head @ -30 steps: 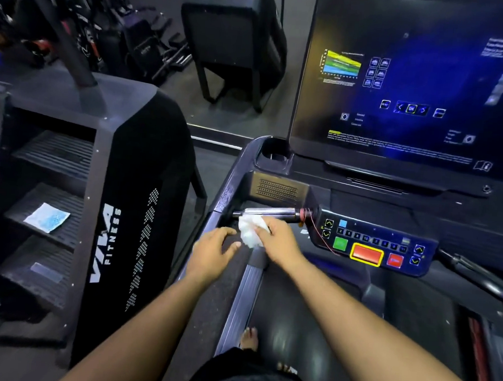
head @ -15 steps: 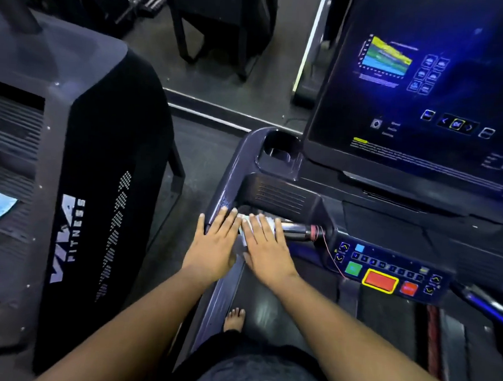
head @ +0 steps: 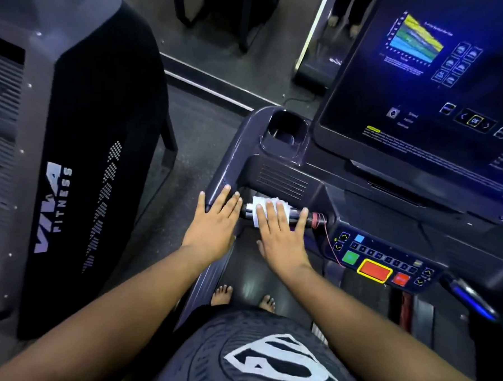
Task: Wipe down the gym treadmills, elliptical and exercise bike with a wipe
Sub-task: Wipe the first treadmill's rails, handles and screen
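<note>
Slid rightward along the chrome grip bar [head: 294, 214] since half a second back: right hand [head: 280, 232] now lies farther toward 3 o'clock, fingers straight and spread, pressing the white wipe [head: 258, 208] flat against the bar. Wipe peeks out at 11 o'clock of that hand, draped over the bar's upper side and hanging a little below it on the near edge. Little finger reaches almost to the red collar at the bar's right end, just beside the button panel [head: 380, 261].

Left hand [head: 213, 226] shifted only slightly, fingers straight and relaxed, resting flat on the dark side rail of the treadmill [head: 235, 148] at 9 o'clock of the wipe, holding nothing and bracing the body.

A second back, had the wipe bunched under curled fingers at the bar's left end; now spread flat and carried across. Suggests one pass over this grip is nearly run out, with the bar's left stub at 9 o'clock of the wipe already covered.

Probably still to do on this machine: button panel, cup holder [head: 285, 131] at 12 o'clock, screen [head: 442, 92] at 1 o'clock, and the far-side grip. Care wanted near the thin red cord [head: 329, 241] hanging by the panel, likely easy to snag with a sweeping wipe.
</note>
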{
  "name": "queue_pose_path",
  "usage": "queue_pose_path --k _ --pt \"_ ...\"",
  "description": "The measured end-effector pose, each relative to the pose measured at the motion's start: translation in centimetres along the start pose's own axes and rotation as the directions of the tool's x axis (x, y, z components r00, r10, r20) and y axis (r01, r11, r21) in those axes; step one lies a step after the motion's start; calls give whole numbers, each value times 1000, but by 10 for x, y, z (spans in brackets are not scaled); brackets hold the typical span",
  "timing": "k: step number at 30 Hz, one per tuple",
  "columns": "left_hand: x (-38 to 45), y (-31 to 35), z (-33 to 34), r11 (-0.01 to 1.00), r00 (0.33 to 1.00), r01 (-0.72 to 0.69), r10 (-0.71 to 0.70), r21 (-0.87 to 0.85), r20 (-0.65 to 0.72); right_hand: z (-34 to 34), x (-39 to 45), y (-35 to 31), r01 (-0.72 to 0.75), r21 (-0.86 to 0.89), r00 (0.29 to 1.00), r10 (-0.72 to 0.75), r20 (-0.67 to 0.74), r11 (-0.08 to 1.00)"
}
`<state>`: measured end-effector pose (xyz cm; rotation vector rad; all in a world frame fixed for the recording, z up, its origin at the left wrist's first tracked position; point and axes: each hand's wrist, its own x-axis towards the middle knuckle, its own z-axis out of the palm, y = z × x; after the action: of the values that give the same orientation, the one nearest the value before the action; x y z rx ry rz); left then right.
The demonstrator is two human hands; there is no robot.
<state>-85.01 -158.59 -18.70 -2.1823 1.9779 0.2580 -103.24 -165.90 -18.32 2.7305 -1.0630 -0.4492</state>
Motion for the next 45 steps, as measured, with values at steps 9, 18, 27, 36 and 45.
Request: queue_pose_path --k 9,18,27,36,45 --pt "0 1 -4 1000 1000 10 -10 3 21 -8 24 13 24 72 1000 -23 -20 997" --pt "-1 0 -2 1000 1000 6 -6 4 11 -9 35 26 -82 40 996 81 34 996" --pt "0 1 -4 1000 1000 6 -6 -15 29 25 -16 29 -43 -8 994 42 -96 999" --pt "-2 -1 -5 999 1000 0 -1 -39 -14 3 33 -8 129 -64 984 -135 -117 990" --pt "1 0 -3 1000 1000 3 -3 -1 2 -2 25 39 -102 44 995 102 -4 994"
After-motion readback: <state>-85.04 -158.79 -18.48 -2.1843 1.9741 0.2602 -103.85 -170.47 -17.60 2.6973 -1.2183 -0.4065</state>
